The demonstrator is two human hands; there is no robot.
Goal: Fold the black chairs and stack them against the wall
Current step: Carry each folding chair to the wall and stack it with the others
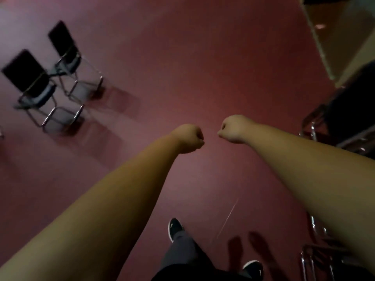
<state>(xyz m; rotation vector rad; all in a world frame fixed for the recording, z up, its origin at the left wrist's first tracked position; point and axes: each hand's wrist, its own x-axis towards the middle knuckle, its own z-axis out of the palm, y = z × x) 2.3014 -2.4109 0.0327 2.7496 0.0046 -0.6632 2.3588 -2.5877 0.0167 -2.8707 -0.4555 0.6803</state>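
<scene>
Left hand (189, 138): curled into a fist, gripping nothing, arm stretched forward.
Right hand (231, 128): also a closed fist, empty, just beside the left, not touching.
Feet: two black shoes (174, 228) on the red floor (203, 67).
Black chairs (30, 82): two stand unfolded side by side, far left, blurred, well apart from the hands.
Right edge: dark chrome-framed chairs (345, 122), cut off and hard to make out, near the wall (328, 37).

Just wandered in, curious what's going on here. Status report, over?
Left hand and right hand fisted, holding nothing. Near black chair and far black chair standing unfolded at left, untouched. Nothing seen in the way; more chair frames at right.
</scene>
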